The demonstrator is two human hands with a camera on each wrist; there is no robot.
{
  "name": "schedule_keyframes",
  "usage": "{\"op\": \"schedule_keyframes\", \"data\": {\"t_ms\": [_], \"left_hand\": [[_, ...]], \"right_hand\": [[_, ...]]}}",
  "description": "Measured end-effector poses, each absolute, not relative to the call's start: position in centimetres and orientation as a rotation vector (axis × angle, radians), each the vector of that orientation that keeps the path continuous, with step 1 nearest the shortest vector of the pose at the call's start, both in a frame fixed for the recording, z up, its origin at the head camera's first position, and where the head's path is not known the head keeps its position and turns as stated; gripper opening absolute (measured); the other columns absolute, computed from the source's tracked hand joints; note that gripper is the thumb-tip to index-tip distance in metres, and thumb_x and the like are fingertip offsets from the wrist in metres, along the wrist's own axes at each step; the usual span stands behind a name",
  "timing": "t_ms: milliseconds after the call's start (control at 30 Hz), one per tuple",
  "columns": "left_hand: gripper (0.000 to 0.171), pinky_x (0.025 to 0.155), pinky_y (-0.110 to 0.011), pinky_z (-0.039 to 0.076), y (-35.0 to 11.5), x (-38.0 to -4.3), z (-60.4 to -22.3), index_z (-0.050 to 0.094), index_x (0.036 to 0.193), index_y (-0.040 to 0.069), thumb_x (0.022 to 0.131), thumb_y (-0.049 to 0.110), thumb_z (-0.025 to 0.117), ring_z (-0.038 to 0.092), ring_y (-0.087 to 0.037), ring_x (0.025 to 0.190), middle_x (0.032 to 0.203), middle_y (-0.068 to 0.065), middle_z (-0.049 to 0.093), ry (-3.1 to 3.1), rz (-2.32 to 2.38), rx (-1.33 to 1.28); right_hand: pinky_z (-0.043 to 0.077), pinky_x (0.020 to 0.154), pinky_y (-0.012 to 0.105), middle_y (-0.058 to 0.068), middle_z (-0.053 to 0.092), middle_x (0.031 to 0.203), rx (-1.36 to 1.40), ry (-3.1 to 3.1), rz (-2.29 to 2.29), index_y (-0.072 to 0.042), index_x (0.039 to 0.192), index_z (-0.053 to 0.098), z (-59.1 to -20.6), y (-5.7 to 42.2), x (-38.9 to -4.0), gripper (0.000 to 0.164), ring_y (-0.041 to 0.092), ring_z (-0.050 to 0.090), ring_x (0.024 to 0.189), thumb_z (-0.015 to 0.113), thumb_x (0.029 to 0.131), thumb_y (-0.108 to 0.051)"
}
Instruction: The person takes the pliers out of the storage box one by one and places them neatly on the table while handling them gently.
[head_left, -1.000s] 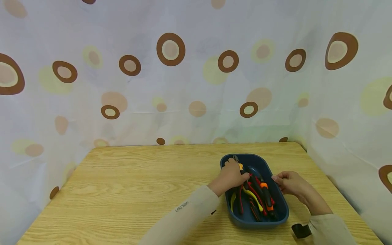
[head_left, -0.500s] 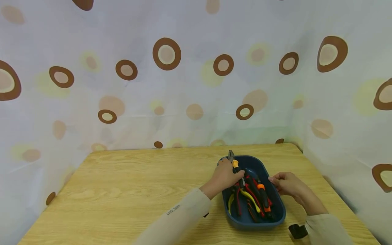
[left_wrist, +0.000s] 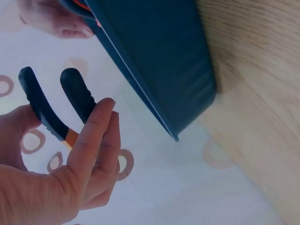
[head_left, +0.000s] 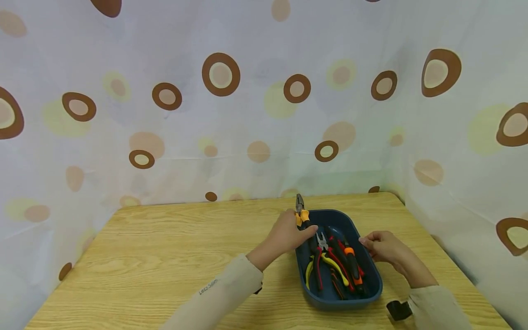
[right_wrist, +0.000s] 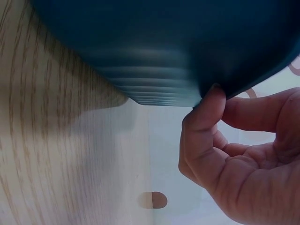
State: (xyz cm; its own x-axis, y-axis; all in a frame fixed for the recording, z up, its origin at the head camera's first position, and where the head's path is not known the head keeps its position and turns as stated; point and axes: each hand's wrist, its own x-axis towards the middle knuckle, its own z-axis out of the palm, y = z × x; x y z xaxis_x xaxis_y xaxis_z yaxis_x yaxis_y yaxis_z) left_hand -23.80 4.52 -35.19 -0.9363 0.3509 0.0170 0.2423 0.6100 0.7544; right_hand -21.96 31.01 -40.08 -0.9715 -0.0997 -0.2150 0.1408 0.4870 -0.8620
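Grips grey-headed, orange-collared, black-handled metal pliers (head_left: 304,215) in the left hand (head_left: 287,232), with thumb against one handle and fingers against the other. Holds them up by the far-left corner of a dark blue, rounded rectangular plastic bin (head_left: 342,304), tilted head-first toward the far edge of the pale wooden desk (head_left: 177,261). Pinches the bin's right rim between thumb and curled finger of the right hand (head_left: 385,250). Stands, in the bin's case, toward the desk's right edge.

Looks only partway along, judging by where things lie: has one tool up in hand, not yet set down. Leaves in the bin silver-headed pliers (head_left: 322,241), curved yellow handles (head_left: 330,262), red-and-black handles (head_left: 316,271) and, along the right side, an orange-and-black-handled tool (head_left: 351,263). Cannot count the overlapping tools surely, nor match every head to its handles.
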Motion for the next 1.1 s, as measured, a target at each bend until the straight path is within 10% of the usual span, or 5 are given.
{"op": "schedule_keyframes", "data": {"t_ms": [800, 1100], "left_hand": [[0.046, 0.045, -0.028, 0.033, -0.9, -23.4, -35.9, 0.048, 0.094, -0.004, 0.080, 0.037, 0.062, 0.036, -0.017, 0.051, 0.091, -0.016, 0.043, 2.743, 1.143, 0.473], [0.038, 0.047, -0.029, 0.035, -1.3, -23.3, -37.2, 0.049, 0.072, 0.004, 0.078, 0.039, 0.064, 0.039, -0.018, 0.055, 0.110, -0.026, 0.047, 2.822, 0.853, 0.515]], "right_hand": [[0.048, 0.063, 0.031, 0.008, 0.053, 0.080, 0.034, 2.491, -1.489, 0.011, 0.100, 0.049, -39.8, 31.0, -21.7, 0.034, 0.017, 0.054, 0.068, 0.045, 0.093, -0.021], [0.048, 0.061, 0.031, 0.008, 0.051, 0.076, 0.047, 2.494, -1.499, 0.012, 0.099, 0.048, -39.7, 30.8, -21.7, 0.033, 0.017, 0.053, 0.066, 0.046, 0.093, -0.020]]}}
